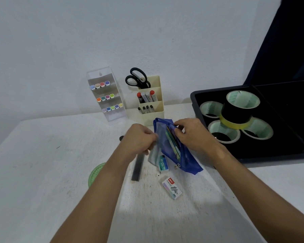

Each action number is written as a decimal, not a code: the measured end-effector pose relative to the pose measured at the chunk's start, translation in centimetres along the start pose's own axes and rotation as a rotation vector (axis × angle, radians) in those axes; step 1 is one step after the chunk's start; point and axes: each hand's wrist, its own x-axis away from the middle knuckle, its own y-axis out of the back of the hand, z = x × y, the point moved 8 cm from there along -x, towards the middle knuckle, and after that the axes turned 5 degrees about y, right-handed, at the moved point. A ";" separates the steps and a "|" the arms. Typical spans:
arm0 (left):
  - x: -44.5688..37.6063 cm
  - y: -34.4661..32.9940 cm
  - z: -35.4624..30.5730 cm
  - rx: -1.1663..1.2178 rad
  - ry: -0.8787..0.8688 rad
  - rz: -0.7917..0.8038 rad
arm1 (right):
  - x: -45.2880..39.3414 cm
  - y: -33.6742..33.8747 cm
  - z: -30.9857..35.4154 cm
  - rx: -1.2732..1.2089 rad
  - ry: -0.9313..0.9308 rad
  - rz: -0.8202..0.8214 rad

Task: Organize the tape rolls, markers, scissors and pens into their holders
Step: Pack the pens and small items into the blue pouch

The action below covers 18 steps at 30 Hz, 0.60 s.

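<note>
A blue mesh zip pouch (186, 158) lies open in the middle of the white table, with pens or pencils (173, 142) inside it. My left hand (139, 137) pinches the pouch's left edge. My right hand (195, 133) grips the right edge and holds it apart. Black scissors (137, 78) stand in the back slot of a cream holder (156, 113), with markers (147, 96) and pens (146, 108) in its front slots. A clear tiered rack (107, 95) holds several coloured markers. Several tape rolls (239, 109) sit in a black tray (288, 137) at right.
A grey ruler (138, 167) lies on the table under my left hand. Two staple boxes lie near the pouch, a teal one (163, 164) and a white one (172, 188). A green round object (95, 174) shows beside my left forearm. A small black item (121, 138) lies further back.
</note>
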 end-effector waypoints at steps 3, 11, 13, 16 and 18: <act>-0.8 -2.5 -0.3 0.174 0.100 0.104 | 0.0 0.0 -0.1 -0.002 -0.015 -0.007; -2.7 -6.2 -1.2 0.251 0.123 0.128 | -0.1 0.0 -0.3 -0.003 -0.005 -0.001; -2.4 -6.8 -1.2 0.151 0.103 0.175 | -0.1 0.0 -0.3 -0.003 0.001 -0.001; -2.4 -6.3 -0.7 0.095 0.064 0.146 | 0.0 0.1 0.0 -0.003 0.001 0.004; -2.2 -5.2 -0.3 0.131 0.038 0.103 | 0.0 0.1 0.1 -0.007 0.006 0.012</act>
